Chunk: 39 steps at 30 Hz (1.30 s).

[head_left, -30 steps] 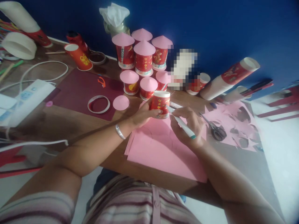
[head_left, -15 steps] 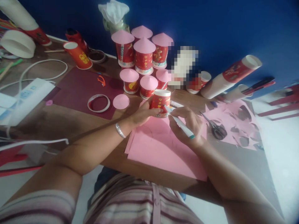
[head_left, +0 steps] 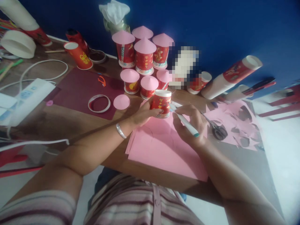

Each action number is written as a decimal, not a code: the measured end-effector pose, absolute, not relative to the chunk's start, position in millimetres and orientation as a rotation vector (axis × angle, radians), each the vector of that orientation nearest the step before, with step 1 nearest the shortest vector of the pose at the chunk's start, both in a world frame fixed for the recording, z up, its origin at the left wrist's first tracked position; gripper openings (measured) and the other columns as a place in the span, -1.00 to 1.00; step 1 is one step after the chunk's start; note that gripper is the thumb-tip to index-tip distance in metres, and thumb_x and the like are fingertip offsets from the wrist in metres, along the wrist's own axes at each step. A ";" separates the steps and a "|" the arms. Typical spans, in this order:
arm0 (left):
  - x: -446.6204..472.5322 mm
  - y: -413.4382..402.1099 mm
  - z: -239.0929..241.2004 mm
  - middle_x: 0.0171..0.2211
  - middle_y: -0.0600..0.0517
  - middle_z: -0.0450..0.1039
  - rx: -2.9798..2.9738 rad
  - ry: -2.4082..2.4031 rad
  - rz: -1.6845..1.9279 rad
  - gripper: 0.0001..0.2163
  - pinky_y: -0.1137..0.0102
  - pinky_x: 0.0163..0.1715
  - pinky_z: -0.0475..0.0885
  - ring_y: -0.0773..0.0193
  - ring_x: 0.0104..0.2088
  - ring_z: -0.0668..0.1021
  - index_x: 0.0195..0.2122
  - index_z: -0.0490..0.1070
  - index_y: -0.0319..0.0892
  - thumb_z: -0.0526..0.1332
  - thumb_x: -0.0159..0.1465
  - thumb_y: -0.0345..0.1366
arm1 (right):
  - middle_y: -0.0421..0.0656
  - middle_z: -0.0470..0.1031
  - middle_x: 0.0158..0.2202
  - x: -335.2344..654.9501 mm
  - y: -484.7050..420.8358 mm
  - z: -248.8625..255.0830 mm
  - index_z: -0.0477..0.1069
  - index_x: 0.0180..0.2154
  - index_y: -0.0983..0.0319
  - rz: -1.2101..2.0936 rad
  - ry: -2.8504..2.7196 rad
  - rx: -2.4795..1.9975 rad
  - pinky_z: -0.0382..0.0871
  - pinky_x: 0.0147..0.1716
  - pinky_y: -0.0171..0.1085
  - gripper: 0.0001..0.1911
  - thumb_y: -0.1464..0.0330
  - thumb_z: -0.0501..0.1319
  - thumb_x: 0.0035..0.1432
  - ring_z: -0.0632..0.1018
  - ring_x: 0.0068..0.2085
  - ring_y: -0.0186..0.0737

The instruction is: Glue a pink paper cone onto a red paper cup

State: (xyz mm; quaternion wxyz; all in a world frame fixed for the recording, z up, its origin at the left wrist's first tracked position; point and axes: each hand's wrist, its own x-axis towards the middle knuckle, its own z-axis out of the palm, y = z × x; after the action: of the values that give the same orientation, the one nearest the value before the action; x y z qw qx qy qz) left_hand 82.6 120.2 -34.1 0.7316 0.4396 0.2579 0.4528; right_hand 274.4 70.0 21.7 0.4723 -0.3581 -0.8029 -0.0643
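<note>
My left hand [head_left: 144, 113] is wrapped round a red paper cup [head_left: 161, 103] with yellow lettering and a pale rim, held upright above the pink paper. In my right hand [head_left: 191, 123] is a white marker pen [head_left: 187, 124] with a green end. Its tip points at the right side of the cup; whether it touches I cannot tell. Beneath both hands lies a stack of pink paper sheets [head_left: 161, 150] with faint curved lines on it. Behind the cup stand several red cups with pink cone tops [head_left: 145, 47].
Scissors [head_left: 217, 131] rest by cut pink scraps [head_left: 236, 125] on the right. A pink disc [head_left: 121, 102] and a paper ring [head_left: 89, 107] lie left of the cup. Further left are a dark red sheet [head_left: 72, 84], an orange cup [head_left: 78, 56] and a white power strip [head_left: 28, 101].
My right hand and the marker have shifted slightly right, from the cup's front towards its right side. My left hand and the cup have barely moved.
</note>
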 end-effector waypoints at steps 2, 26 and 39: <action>82.7 119.7 -33.9 -0.12 -0.05 0.60 0.966 0.570 0.996 -0.54 0.24 -0.06 0.57 0.16 -0.09 0.63 -0.02 0.51 -0.17 0.55 0.09 -0.20 | -0.23 0.60 -0.35 274.4 70.1 21.4 0.38 -0.16 0.14 -0.144 -1.978 -0.882 0.53 -0.42 -0.29 -0.84 0.50 0.28 0.32 0.66 -0.35 -0.25; 83.3 122.2 -40.0 -0.14 -0.02 0.62 1.016 0.594 0.986 -0.49 0.21 -0.06 0.57 0.11 -0.10 0.66 0.04 0.47 -0.14 0.57 0.10 -0.19 | -0.20 0.62 -0.32 269.9 66.4 22.6 0.39 -0.12 0.17 -0.085 -2.022 -0.803 0.57 -0.39 -0.31 -0.78 0.55 0.29 0.27 0.66 -0.35 -0.28; 83.6 123.1 -43.7 -0.10 -0.01 0.61 1.008 0.571 1.009 -0.46 0.23 -0.05 0.54 0.15 -0.07 0.64 0.06 0.47 -0.10 0.57 0.09 -0.17 | -0.22 0.64 -0.34 269.0 65.8 17.8 0.43 -0.15 0.16 -0.095 -2.009 -0.778 0.61 -0.41 -0.29 -0.86 0.50 0.28 0.31 0.68 -0.37 -0.25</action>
State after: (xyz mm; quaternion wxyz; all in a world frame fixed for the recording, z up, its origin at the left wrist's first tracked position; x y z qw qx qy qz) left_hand 83.6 123.1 -43.7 0.7192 0.4558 0.2584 0.4564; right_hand 269.0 65.8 17.8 0.4731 -0.3178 -0.8208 -0.0387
